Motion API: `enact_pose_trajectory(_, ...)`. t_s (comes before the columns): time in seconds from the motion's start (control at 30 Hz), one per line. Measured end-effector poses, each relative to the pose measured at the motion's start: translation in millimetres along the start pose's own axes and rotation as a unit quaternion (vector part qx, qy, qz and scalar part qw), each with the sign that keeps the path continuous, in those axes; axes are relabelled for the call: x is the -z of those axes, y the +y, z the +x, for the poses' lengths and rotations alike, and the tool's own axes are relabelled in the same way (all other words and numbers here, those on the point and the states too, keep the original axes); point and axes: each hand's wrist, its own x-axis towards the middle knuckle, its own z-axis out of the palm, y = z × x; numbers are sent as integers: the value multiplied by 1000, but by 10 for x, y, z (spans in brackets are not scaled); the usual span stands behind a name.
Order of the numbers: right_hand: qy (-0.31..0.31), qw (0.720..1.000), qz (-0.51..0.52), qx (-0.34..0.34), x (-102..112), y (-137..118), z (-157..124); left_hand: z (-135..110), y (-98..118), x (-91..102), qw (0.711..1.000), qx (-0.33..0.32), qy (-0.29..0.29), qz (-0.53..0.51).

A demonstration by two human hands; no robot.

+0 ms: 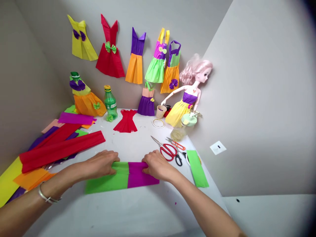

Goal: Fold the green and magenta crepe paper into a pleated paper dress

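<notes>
A sheet of crepe paper (120,177), green on the left and magenta on the right, lies slanted in front of me just at the table's near part. My left hand (105,163) grips the top edge of the green half, its thumb on the near face. On the magenta half, my right hand (156,165) pinches the same top edge with fingers curled over. Both hands hide parts of that edge. Just beyond my right hand are red-handled scissors (168,152). A flat red paper dress (125,121) lies farther back.
Crepe paper strips (61,148) pile up at the left. Toward the right are black-handled scissors (178,160), a green strip (197,169), a clear pump bottle (178,133) and a paper cup (161,112). A doll (190,98) and green bottle (110,103) stand by the wall, below hanging paper dresses.
</notes>
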Motion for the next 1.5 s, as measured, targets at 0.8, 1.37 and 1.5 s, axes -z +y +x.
enact_pose_trajectory(0.8, 338, 940, -14, 33, -1055, -263, -663, -734, 42, -1025, 916, -114, 373, 93)
enact_pose_trajectory(1.37, 258, 919, 289, -68, -996, -77, -683, -776, -362, -913, 918, 122, 188, -327)
enact_pose_trajectory(1.5, 230, 899, 354, -118, -950, -52, -635, -762, -391, -873, 901, 188, 165, -354)
